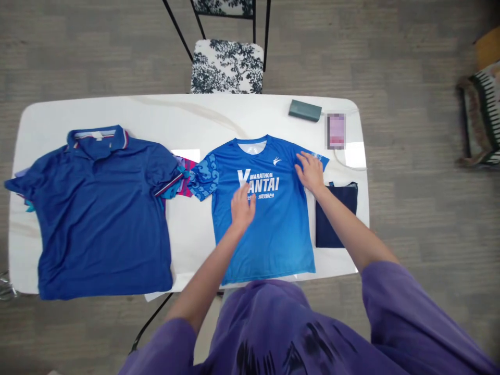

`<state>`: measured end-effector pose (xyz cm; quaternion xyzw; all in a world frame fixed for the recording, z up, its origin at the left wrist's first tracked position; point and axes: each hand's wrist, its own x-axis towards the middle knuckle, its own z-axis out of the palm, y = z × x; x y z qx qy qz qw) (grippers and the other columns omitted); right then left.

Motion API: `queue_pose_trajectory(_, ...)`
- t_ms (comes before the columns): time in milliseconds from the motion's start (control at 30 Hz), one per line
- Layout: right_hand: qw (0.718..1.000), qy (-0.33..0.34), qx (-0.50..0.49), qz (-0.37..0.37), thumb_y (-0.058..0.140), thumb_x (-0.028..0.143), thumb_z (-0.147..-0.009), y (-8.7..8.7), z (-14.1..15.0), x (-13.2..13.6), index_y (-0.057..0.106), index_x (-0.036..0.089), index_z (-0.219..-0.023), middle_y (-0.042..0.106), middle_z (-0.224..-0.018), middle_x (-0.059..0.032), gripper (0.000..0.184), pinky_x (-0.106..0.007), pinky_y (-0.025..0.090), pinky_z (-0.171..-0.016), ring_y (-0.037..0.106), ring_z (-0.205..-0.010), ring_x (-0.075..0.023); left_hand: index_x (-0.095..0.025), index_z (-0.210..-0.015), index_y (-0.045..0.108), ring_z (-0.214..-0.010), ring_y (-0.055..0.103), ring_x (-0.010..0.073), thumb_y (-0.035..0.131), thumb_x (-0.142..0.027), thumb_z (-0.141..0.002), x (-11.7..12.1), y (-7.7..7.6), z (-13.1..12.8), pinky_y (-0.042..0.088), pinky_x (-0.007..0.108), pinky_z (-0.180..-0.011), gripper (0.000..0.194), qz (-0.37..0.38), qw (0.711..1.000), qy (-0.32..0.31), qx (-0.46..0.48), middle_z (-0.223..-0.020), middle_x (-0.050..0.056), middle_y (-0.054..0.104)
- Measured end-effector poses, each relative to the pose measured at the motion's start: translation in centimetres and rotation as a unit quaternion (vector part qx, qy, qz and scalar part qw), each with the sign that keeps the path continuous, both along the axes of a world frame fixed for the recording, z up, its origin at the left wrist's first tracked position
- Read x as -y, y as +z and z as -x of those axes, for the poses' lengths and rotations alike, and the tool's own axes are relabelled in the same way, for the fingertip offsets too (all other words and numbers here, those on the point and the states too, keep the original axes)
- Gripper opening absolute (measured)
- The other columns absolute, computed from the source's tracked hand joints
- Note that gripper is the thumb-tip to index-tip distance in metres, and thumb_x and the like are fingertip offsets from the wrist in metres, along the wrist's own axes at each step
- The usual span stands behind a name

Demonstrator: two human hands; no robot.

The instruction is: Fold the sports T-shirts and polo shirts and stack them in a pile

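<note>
A blue T-shirt (265,234) with white "Marathon Yantai" lettering lies spread flat on the white table, its neckline away from me. My left hand (242,208) is over the chest print, fingers apart and holding nothing; whether it touches the cloth I cannot tell. At the shirt's right shoulder, near the sleeve, my right hand (310,172) rests with its fingers spread. The patterned left sleeve (205,176) reaches toward a darker blue polo shirt (105,224). That polo lies on top of other colourful garments (186,174), whose edges show beneath it.
A folded dark navy cloth item (332,224) lies at the right of the white table (187,224). Behind it are a phone (336,131) with a cable and a dark green box-shaped device (305,110). A patterned chair (227,67) stands across the table.
</note>
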<state>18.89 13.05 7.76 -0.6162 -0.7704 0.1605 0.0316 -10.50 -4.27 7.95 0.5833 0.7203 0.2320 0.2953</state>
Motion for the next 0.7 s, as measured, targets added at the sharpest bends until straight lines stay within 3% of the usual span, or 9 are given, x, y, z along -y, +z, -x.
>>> queue_pose_trajectory(133,0.999,0.041,-0.021,0.005,0.039,0.061,-0.110,-3.3,4.9,-1.4,0.040,0.025,-0.175,0.033,-0.184,-0.0080,0.074,-0.063,0.020,-0.140,0.030,-0.170,-0.0338,-0.017,-0.175,0.041,-0.173,0.023,0.0334,0.033,-0.051,-0.114,-12.4,-4.0,7.9,0.023,0.059,-0.140,0.070,-0.011,0.994,0.005,-0.112,-0.183,0.013,0.034)
queue_pose_trajectory(267,0.999,0.044,-0.019,-0.018,0.040,0.079,-0.104,-7.0,8.1,-4.1,0.036,0.028,-0.177,0.023,-0.188,-0.0052,0.089,-0.068,0.012,-0.141,0.021,-0.173,-0.0370,-0.017,-0.178,0.035,-0.176,0.010,0.0337,0.034,-0.062,-0.112,-19.1,-7.4,12.8,0.009,0.062,-0.142,0.080,0.000,0.987,-0.075,-0.144,-0.186,0.013,0.027)
queue_pose_trajectory(400,0.998,0.035,-0.021,-0.037,0.033,0.084,-0.104,-9.7,10.2,-7.2,0.022,0.026,-0.181,0.014,-0.190,-0.0043,0.097,-0.072,0.001,-0.140,0.008,-0.176,-0.0382,-0.017,-0.179,0.030,-0.177,0.001,0.0314,0.035,-0.068,-0.109,-22.7,-9.4,16.0,-0.003,0.061,-0.142,0.086,-0.027,0.984,-0.108,-0.137,-0.188,0.009,0.020)
queue_pose_trajectory(500,0.999,0.034,-0.009,-0.020,0.028,0.084,-0.105,-10.5,11.5,-9.6,0.016,0.025,-0.182,0.010,-0.190,-0.0040,0.097,-0.071,-0.005,-0.140,0.003,-0.177,-0.0376,-0.019,-0.180,0.027,-0.177,-0.005,0.0299,0.036,-0.070,-0.108,-25.5,-9.9,17.4,-0.009,0.060,-0.142,0.090,-0.020,0.985,-0.122,-0.121,-0.189,0.007,0.016)
queue_pose_trajectory(600,0.999,0.026,-0.009,-0.019,0.023,0.077,-0.109,-9.3,12.3,-10.2,0.011,0.025,-0.182,0.009,-0.190,-0.0049,0.091,-0.070,-0.006,-0.140,0.004,-0.177,-0.0354,-0.019,-0.181,0.023,-0.177,-0.009,0.0285,0.040,-0.071,-0.107,-26.8,-9.0,17.5,-0.014,0.057,-0.142,0.092,-0.016,0.985,-0.134,-0.109,-0.190,0.006,0.014)
queue_pose_trajectory(700,0.998,0.002,-0.040,-0.049,0.020,0.068,-0.113,-6.7,12.4,-5.5,0.000,0.026,-0.182,0.008,-0.190,-0.0058,0.083,-0.075,-0.002,-0.139,0.004,-0.177,-0.0349,-0.018,-0.183,0.016,-0.176,-0.013,0.0286,0.039,-0.066,-0.110,-23.7,-6.8,16.2,-0.012,0.057,-0.143,0.090,-0.043,0.987,-0.116,-0.103,-0.190,0.007,0.008)
